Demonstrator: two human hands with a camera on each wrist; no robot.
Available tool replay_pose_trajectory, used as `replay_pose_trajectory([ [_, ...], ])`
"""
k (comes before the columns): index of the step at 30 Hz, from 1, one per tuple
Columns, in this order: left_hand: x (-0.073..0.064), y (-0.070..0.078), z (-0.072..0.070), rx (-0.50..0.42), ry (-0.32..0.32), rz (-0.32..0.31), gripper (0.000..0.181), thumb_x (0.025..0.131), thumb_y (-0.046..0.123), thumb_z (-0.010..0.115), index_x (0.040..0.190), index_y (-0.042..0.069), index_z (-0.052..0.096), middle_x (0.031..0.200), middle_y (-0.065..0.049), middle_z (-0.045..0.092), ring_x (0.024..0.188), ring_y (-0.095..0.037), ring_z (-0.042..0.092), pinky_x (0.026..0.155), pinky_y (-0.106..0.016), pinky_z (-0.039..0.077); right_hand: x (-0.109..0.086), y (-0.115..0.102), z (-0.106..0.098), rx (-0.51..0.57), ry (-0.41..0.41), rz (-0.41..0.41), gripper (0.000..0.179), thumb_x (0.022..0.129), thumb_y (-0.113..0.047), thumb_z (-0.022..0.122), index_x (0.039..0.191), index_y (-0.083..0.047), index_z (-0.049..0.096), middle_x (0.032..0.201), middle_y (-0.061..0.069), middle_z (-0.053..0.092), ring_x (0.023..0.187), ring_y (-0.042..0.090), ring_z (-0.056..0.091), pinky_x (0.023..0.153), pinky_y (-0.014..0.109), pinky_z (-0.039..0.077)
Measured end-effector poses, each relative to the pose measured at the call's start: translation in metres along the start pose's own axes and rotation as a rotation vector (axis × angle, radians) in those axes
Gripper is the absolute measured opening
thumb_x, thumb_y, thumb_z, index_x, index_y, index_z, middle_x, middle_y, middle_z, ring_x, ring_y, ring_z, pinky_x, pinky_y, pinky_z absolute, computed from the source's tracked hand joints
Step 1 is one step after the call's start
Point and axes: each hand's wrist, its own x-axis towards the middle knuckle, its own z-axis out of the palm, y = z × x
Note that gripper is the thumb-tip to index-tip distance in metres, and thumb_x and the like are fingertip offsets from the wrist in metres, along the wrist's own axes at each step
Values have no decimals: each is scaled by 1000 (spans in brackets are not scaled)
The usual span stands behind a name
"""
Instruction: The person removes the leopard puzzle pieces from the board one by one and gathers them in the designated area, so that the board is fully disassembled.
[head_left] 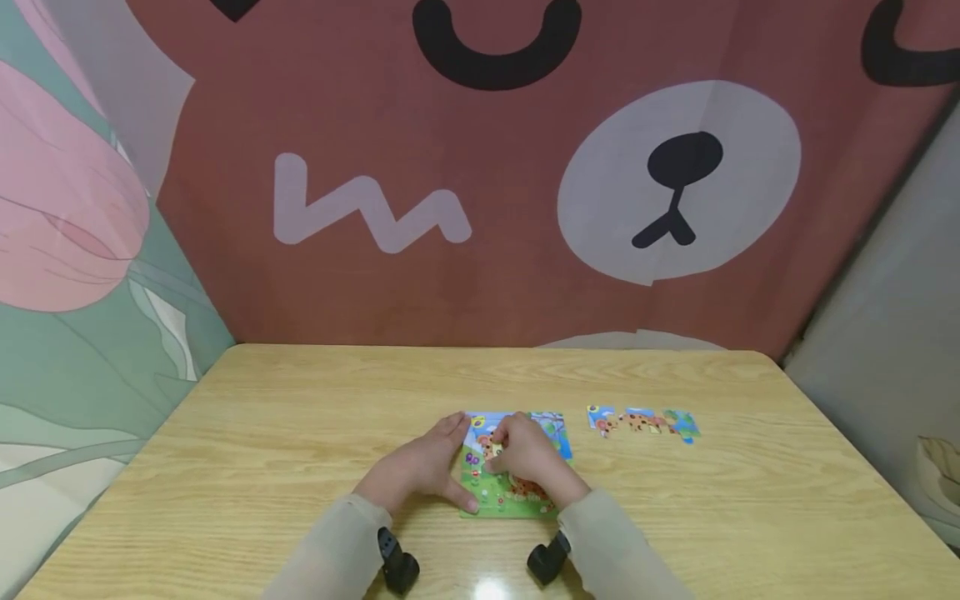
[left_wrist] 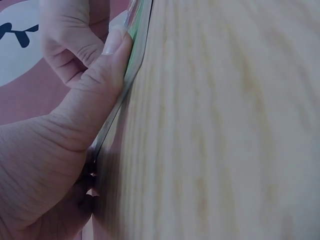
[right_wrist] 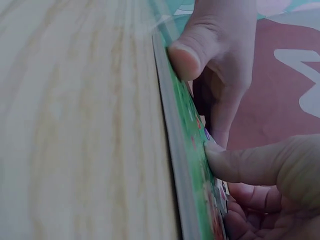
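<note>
A jigsaw puzzle board [head_left: 513,507] with a spotted animal on green grass lies flat on the table. My left hand [head_left: 431,462] holds it steady along the left side. Its thumb [left_wrist: 117,52] presses the near left corner, while the extended fingers reach along the edge to the far corner. Over the picture is my right hand [head_left: 521,450], thumb and curled fingers pinching a puzzle piece [head_left: 493,451] at the animal's face. From the right wrist view, the right thumb [right_wrist: 225,160] rests against the picture surface. The right hand hides much of the picture's middle.
To the right of the board lies a row of loose puzzle pieces [head_left: 637,422], spotted with blue and green parts. All of it rests on a light wooden table [head_left: 300,400]. A fabric backdrop with a brown bear face [head_left: 510,283] stands behind the table's far edge.
</note>
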Motion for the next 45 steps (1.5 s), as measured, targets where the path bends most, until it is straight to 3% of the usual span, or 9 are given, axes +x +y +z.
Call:
replay_pose_trajectory([
  [9, 1, -1, 1, 16, -6, -4, 127, 52, 57, 79, 148, 3, 16, 155, -13, 11, 142, -28, 11, 114, -42, 20, -2, -3, 3, 17, 12, 4, 32, 69, -9, 80, 85, -5, 54, 84, 6, 47, 74, 19, 45, 62, 28, 42],
  [16, 1, 0, 1, 11, -7, -9, 125, 54, 57, 79, 148, 3, 15, 155, -13, 11, 142, -28, 11, 114, -42, 21, -2, 4, 3, 103, 18, -9, 33, 70, -8, 80, 86, -8, 51, 76, 5, 50, 67, 18, 45, 56, 27, 39],
  [23, -1, 3, -1, 8, -7, 1, 125, 55, 56, 79, 147, 1, 16, 155, -14, 12, 142, -29, 13, 113, -43, 23, -3, 7, 6, 132, 44, -99, 28, 68, -5, 78, 85, -10, 57, 71, 1, 50, 64, 15, 43, 54, 25, 38],
  [29, 0, 2, 0, 7, -12, -19, 126, 54, 58, 78, 148, 5, 15, 155, -11, 11, 142, -27, 14, 113, -43, 25, -3, 8, 7, 110, 25, -213, 18, 74, -3, 72, 84, -13, 61, 69, -2, 49, 64, 14, 42, 53, 24, 37],
  [32, 1, 1, 1, 6, -15, -24, 126, 54, 58, 78, 148, 5, 15, 155, -11, 11, 142, -27, 14, 113, -43, 25, -3, 11, 7, 125, 12, -218, 14, 78, -6, 70, 86, -14, 62, 70, -2, 46, 66, 15, 41, 55, 25, 35],
  [35, 2, 0, 2, 17, -11, -19, 125, 54, 59, 78, 148, 5, 16, 155, -11, 12, 141, -28, 14, 113, -43, 25, -4, 13, 7, 160, 9, -214, 12, 83, -10, 68, 93, -15, 64, 72, -1, 46, 68, 15, 41, 58, 25, 35],
  [39, 0, 1, 2, 34, 0, -1, 125, 55, 59, 78, 148, 3, 16, 155, -13, 12, 141, -29, 15, 112, -43, 26, -4, 14, 8, 240, 15, -192, 22, 85, -13, 66, 108, -12, 64, 73, -1, 49, 65, 12, 42, 57, 24, 37],
  [43, 0, 2, 3, 37, 13, 0, 126, 54, 60, 78, 148, 3, 16, 155, -14, 12, 140, -30, 17, 112, -43, 26, -3, 15, 7, 392, 28, -118, 28, 84, -12, 67, 111, -8, 62, 69, 0, 50, 58, 11, 44, 53, 23, 42],
  [45, 0, 1, 3, 35, 17, -8, 127, 53, 60, 78, 148, 3, 16, 155, -14, 12, 141, -30, 17, 112, -43, 25, -3, 15, 6, 478, 31, -88, 28, 84, -11, 67, 110, -5, 62, 71, 2, 50, 60, 11, 48, 55, 24, 49],
])
